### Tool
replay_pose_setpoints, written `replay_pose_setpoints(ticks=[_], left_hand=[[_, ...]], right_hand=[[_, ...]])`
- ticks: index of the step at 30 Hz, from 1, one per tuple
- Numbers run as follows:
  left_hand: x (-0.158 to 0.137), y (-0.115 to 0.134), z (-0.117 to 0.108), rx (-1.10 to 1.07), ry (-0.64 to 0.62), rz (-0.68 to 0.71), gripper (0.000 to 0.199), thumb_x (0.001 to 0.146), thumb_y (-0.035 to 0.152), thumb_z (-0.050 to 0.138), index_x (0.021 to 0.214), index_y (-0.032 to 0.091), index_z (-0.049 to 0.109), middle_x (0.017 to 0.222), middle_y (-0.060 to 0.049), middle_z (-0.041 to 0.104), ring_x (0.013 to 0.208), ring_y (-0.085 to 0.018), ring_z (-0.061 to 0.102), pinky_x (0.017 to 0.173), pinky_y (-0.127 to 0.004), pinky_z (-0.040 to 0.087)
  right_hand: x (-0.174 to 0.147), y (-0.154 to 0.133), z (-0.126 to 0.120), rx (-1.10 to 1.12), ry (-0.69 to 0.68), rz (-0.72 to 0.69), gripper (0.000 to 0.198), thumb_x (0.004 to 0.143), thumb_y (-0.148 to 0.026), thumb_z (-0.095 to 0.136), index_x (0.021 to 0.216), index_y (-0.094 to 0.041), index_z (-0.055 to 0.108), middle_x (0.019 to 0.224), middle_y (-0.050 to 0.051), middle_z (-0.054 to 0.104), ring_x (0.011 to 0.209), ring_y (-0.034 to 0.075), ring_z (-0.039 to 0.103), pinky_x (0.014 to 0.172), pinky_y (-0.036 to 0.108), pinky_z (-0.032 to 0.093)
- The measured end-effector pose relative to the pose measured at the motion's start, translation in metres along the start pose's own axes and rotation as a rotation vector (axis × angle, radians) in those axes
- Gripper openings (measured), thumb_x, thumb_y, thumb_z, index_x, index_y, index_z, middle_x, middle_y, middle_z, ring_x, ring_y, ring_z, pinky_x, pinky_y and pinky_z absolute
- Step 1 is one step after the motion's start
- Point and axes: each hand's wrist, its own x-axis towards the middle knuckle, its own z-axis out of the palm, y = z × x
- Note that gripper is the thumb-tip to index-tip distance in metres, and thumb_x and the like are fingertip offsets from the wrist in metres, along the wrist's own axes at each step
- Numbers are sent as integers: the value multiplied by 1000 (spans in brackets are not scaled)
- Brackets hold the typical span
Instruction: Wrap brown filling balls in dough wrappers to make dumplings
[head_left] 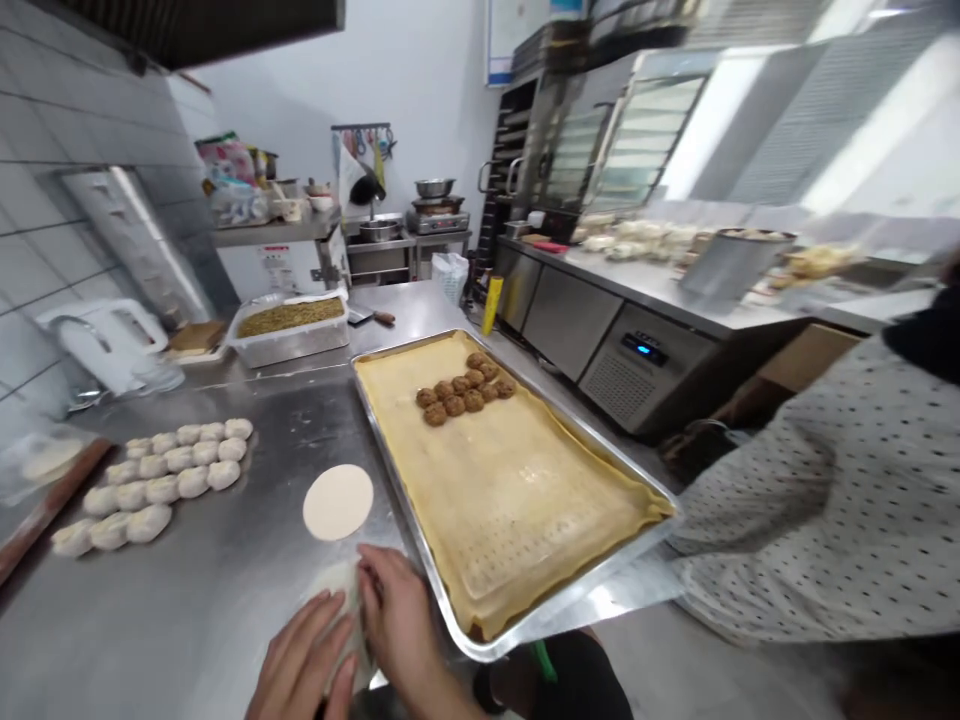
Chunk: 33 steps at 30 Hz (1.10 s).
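Low in the view, my left hand (307, 655) rests with fingers stretched out over a pale, thin sheet (337, 578) on the steel table. My right hand (401, 620) has its fingers curled in at the sheet's right edge, as if pinched on it. Whether the sheet is dough or plastic film is unclear, since both hands cover much of it. A flat round dough wrapper (338, 502) lies just beyond my fingers. To the right is a metal tray (466, 640) lined with a yellowish sheet, bearing several brown filling balls (454, 404).
Rows of dough pieces (178, 459) sit at left, beside a wooden rolling pin (52, 500). Farther back stand a tub of greenish-brown filling (292, 335), a scraper (371, 317) and a white hand mixer (109, 340). A person in a dotted garment (810, 500) is at right.
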Motion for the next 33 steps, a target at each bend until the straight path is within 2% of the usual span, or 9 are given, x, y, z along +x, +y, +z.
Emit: replay_pose_setpoints(ticks=[4, 6, 10, 14, 18, 21, 25, 30, 33], left_hand=[[114, 2, 26, -251, -201, -183, 31, 100, 32, 53, 129, 28, 63, 133, -3, 68, 126, -20, 62, 106, -34, 53], [176, 3, 59, -239, -378, -266, 31, 101, 35, 52, 128, 27, 64, 133, -4, 67, 126, -21, 62, 110, -36, 50], [271, 2, 141, -167, -465, -283, 41, 94, 35, 61, 133, 21, 61, 126, -12, 69, 119, -27, 65, 106, -39, 50], [314, 9, 199, -97, -497, -332, 58, 86, 39, 70, 138, 20, 56, 120, -17, 68, 111, -31, 67, 97, -42, 52], [322, 18, 214, -84, -500, -335, 44, 85, 35, 70, 126, 21, 63, 116, -15, 67, 107, -29, 67, 95, -40, 51], [315, 21, 194, -116, -470, -316, 36, 85, 33, 70, 120, 24, 65, 111, -11, 67, 108, -28, 66, 97, -38, 50], [274, 18, 124, -195, -412, -310, 54, 87, 35, 72, 137, 28, 54, 122, -7, 66, 114, -24, 64, 102, -36, 50], [154, 1, 17, -302, -263, -463, 45, 87, 42, 73, 127, 28, 57, 125, -6, 66, 113, -23, 65, 97, -38, 56], [73, -13, -20, -220, -136, -513, 41, 90, 39, 69, 127, 26, 59, 131, -9, 62, 121, -26, 63, 101, -42, 57]], right_hand=[[3, 6, -3, 36, 16, -30, 47, 83, -1, 54, 122, -22, 70, 113, 10, 77, 105, 26, 72, 96, 38, 57], [3, 12, -3, 26, 9, -36, 54, 77, 3, 55, 122, -21, 70, 115, 10, 76, 110, 28, 71, 98, 40, 56], [0, 34, 9, -59, -41, -3, 46, 73, 2, 58, 109, -22, 72, 100, 8, 76, 98, 30, 71, 86, 39, 59], [1, 61, 40, -128, -60, 9, 43, 67, -4, 70, 106, -22, 72, 99, 9, 77, 94, 32, 71, 84, 39, 60], [3, 65, 50, -148, -94, 91, 31, 68, -6, 71, 96, -19, 74, 98, 11, 77, 95, 33, 71, 88, 40, 59], [4, 49, 28, -105, -148, 111, 35, 71, -2, 66, 99, -19, 74, 100, 10, 77, 98, 31, 71, 87, 39, 58], [6, 20, -13, 19, -203, 40, 42, 78, 2, 58, 107, -23, 75, 105, 6, 78, 103, 26, 71, 91, 34, 55], [9, 2, -26, 108, -248, -9, 33, 84, -4, 59, 103, -25, 77, 106, 4, 80, 100, 24, 74, 91, 34, 54], [10, 0, -18, 107, -206, -7, 34, 92, -9, 54, 115, -24, 74, 110, 7, 78, 101, 23, 73, 91, 35, 55]])
